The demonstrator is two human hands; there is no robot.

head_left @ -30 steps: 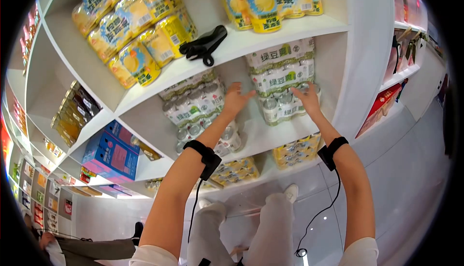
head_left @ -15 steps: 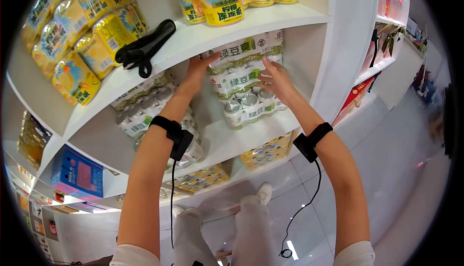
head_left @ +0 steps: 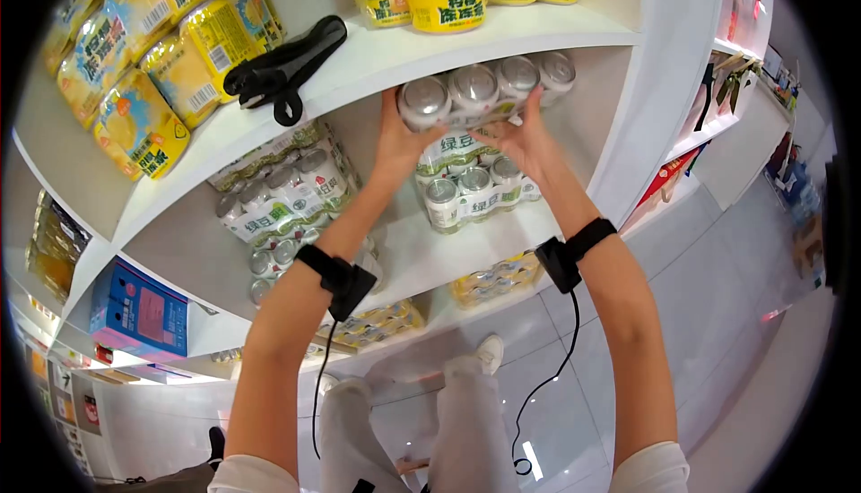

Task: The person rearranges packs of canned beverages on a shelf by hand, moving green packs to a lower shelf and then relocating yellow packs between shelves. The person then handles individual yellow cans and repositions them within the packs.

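While hands [head_left: 401, 148] [head_left: 525, 141] hold cans [head_left: 473, 87], shelf edge [head_left: 384, 78] limits headroom.

As I watched, the one camera sat on the person's head — near the shelving unit [head_left: 665, 54], facing forward and steeply down. Its wide, bowed view took in the front edge of the upper shelf [head_left: 386, 56], set the left hand [head_left: 401, 145] and right hand [head_left: 525, 142] above its middle, and dropped past the unit's bottom edge to the floor [head_left: 574, 403] and the wearer's own legs [head_left: 462, 426].

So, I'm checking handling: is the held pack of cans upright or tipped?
Tipped forward: the pack of cans shows its round tops to the camera, and little of its front.
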